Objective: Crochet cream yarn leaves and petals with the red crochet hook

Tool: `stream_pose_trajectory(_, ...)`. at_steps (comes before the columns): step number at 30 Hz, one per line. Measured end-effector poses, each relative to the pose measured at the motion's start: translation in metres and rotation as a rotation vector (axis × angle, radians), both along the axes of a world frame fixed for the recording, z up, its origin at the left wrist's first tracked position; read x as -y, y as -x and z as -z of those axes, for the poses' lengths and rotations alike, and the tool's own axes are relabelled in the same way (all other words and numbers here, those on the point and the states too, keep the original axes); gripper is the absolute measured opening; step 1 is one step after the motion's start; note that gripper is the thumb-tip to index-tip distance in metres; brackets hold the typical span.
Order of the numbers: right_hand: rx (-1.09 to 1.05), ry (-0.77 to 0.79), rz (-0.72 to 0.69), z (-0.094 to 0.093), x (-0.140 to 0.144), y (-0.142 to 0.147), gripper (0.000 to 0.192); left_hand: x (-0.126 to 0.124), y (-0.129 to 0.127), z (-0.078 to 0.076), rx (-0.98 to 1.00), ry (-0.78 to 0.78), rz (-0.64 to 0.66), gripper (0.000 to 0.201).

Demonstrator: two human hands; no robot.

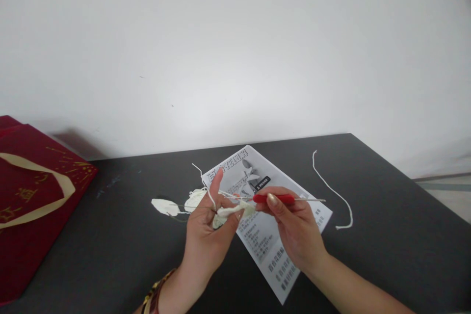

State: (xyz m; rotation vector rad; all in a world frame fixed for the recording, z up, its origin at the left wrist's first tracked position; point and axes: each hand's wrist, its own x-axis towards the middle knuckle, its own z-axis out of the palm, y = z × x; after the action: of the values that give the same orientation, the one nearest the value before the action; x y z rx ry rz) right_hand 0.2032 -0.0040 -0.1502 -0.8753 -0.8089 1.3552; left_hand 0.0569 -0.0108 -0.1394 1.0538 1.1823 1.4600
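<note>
My left hand (208,228) pinches a small piece of white crochet work (228,212), its index finger raised with a strand of white yarn running over it. In my right hand (300,230) is a crochet hook (274,199) with a red handle, held between thumb and fingers. The hook's metal tip points left and meets the crochet work; its other metal end sticks out to the right. Behind my left hand lie a bundle of white yarn (194,199) and a white petal-shaped piece (165,206) with thin wire-like strands beside it.
Under my hands a printed pattern sheet (265,250) lies slanted on the dark table (382,250). To its right is a loose piece of white yarn (333,191). A red gift bag (33,235) with a cream ribbon handle stands at the left. A white wall rises behind the table.
</note>
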Motion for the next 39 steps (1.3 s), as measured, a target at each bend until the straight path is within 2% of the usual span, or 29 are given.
stream_pose_trajectory(2, 0.16, -0.13, 0.044, 0.002, 0.002, -0.002, 0.008, -0.001, 0.001, 0.001, -0.036, 0.007, -0.015, 0.066)
stream_pose_trajectory(3, 0.302, -0.273, 0.072, 0.004, 0.004, -0.004, 0.014, -0.001, 0.001, 0.001, -0.007, 0.032, 0.001, 0.068)
stream_pose_trajectory(6, 0.796, -0.886, 0.143, 0.01, 0.006, -0.011, 0.035, -0.003, 0.003, 0.0, 0.295, 0.179, 0.156, 0.08)
stream_pose_trajectory(7, 0.879, -1.018, 0.15, 0.011, 0.006, -0.012, 0.038, -0.004, 0.004, -0.001, 0.426, 0.232, 0.216, 0.08)
stream_pose_trajectory(8, 0.875, -1.067, 0.143, 0.012, 0.005, -0.013, 0.038, -0.005, 0.005, -0.002, 0.533, 0.276, 0.268, 0.077)
stream_pose_trajectory(9, 0.775, -1.003, 0.117, 0.012, 0.004, -0.013, 0.036, -0.006, 0.006, -0.003, 0.596, 0.304, 0.301, 0.073)
stream_pose_trajectory(12, 0.231, -0.508, -0.046, 0.01, -0.003, -0.009, 0.018, -0.009, 0.01, -0.007, 0.628, 0.334, 0.327, 0.064)
stream_pose_trajectory(14, -0.015, -0.253, -0.153, 0.01, -0.007, -0.006, 0.008, -0.009, 0.013, -0.01, 0.6, 0.351, 0.346, 0.066)
stream_pose_trajectory(20, -0.229, 0.026, -0.306, 0.012, -0.01, -0.004, 0.019, -0.003, 0.019, -0.022, 0.517, 0.455, 0.372, 0.07)
stream_pose_trajectory(26, -0.29, 0.081, -0.352, 0.01, -0.012, -0.007, 0.023, 0.001, 0.018, -0.026, 0.5, 0.457, 0.43, 0.065)
stream_pose_trajectory(39, -0.17, -0.102, -0.323, -0.003, -0.015, -0.02, 0.024, 0.004, 0.021, -0.029, 0.456, 0.475, 0.461, 0.062)
